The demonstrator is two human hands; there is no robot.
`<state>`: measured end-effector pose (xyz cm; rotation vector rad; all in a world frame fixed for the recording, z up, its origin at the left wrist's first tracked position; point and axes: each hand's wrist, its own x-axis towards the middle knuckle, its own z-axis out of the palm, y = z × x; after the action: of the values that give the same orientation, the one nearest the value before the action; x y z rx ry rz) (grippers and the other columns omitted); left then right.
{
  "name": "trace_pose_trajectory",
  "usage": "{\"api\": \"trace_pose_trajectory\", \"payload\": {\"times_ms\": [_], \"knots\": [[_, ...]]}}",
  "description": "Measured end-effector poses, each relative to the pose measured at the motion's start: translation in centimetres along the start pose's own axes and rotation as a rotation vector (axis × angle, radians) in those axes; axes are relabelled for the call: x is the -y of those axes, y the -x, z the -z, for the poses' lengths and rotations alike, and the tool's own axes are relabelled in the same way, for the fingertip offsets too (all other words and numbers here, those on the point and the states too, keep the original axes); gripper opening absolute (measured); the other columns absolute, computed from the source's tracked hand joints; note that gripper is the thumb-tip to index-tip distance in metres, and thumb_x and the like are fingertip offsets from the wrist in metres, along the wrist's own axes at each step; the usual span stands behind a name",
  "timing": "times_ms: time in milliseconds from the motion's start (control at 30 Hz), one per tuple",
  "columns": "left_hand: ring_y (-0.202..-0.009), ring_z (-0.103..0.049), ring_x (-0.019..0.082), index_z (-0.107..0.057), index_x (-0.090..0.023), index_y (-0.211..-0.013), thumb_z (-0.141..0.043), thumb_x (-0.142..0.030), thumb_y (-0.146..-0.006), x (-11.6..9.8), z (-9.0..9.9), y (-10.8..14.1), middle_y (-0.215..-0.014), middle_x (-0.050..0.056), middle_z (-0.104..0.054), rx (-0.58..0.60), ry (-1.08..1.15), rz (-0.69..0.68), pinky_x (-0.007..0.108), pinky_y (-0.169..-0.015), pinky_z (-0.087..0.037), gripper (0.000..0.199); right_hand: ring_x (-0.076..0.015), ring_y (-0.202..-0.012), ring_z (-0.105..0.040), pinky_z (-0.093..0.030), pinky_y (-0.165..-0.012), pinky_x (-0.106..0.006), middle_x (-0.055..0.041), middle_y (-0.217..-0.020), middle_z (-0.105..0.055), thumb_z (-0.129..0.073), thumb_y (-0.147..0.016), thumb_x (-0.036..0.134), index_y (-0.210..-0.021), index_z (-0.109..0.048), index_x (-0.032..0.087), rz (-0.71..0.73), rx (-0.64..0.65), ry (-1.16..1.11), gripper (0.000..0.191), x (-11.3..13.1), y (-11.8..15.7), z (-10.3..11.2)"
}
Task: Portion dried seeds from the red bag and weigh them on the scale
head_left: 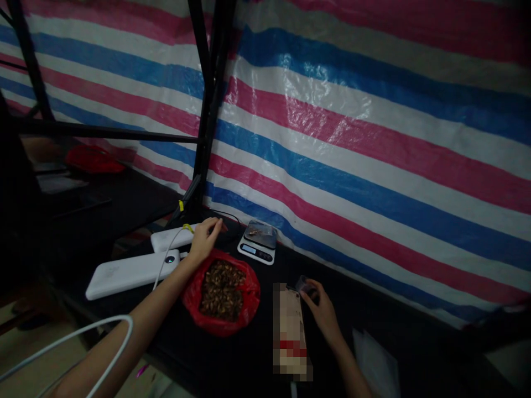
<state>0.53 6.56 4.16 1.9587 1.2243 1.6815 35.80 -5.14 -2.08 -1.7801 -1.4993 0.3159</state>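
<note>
My left hand (206, 239) is raised past the far rim of a red plastic bag (253, 287), left of a small digital scale (256, 251). Its fingers look bent together; whatever they may hold is too small to make out. Brown seed-like pieces (222, 290) fill the open bag. A few similar bits lie on the scale's platform, and its display is lit. My right hand (320, 307) is closed on a small clear plastic piece (306, 286), beside the top end of a phone (292, 323) that is partly pixelated.
Two white power banks (128, 276) (168, 239) lie left of the bag, with a white cable (128, 331) looping over my left forearm. Clear plastic bags (376, 362) lie at right. Behind stand a black metal frame (203, 138) and a striped plastic sheet (352, 138).
</note>
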Motion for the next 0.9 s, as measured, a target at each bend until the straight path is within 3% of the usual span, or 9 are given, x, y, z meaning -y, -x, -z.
{"api": "trace_pose_trajectory", "payload": {"times_ms": [200,600,900], "knots": [[-0.065,-0.056,0.015,-0.059,-0.016,-0.062,-0.033,-0.04,-0.086,2.2,-0.8,0.0,-0.066,0.003,-0.062,0.122,-0.097,0.077,0.025,-0.063,-0.037,0.044,-0.0174,-0.068,-0.054,-0.044,-0.07,-0.033,-0.0059,-0.094,-0.062,-0.057,-0.065,0.046,-0.101,-0.053,0.018,-0.036,-0.057,-0.059,0.045,-1.0,-0.3,-0.2],[-0.06,-0.057,0.015,-0.06,-0.015,-0.066,-0.032,-0.046,-0.085,3.0,-1.5,0.2,-0.06,0.003,-0.062,0.164,-0.016,0.172,0.024,-0.06,-0.039,0.046,-0.0206,-0.083,-0.056,-0.042,-0.077,-0.035,-0.0053,-0.093,-0.062,-0.052,-0.069,0.046,-0.104,-0.051,0.02,0.013,-0.005,0.089,0.044,-1.2,0.1,0.2],[-0.06,-0.057,0.015,-0.06,-0.015,-0.065,-0.03,-0.046,-0.085,2.7,-1.5,0.3,-0.062,0.003,-0.062,0.228,-0.034,0.151,0.024,-0.06,-0.039,0.048,-0.0227,-0.089,-0.055,-0.04,-0.077,-0.039,-0.0029,-0.099,-0.061,-0.047,-0.072,0.048,-0.111,-0.051,0.025,0.006,0.031,0.263,0.045,-1.5,0.2,0.6]]}}
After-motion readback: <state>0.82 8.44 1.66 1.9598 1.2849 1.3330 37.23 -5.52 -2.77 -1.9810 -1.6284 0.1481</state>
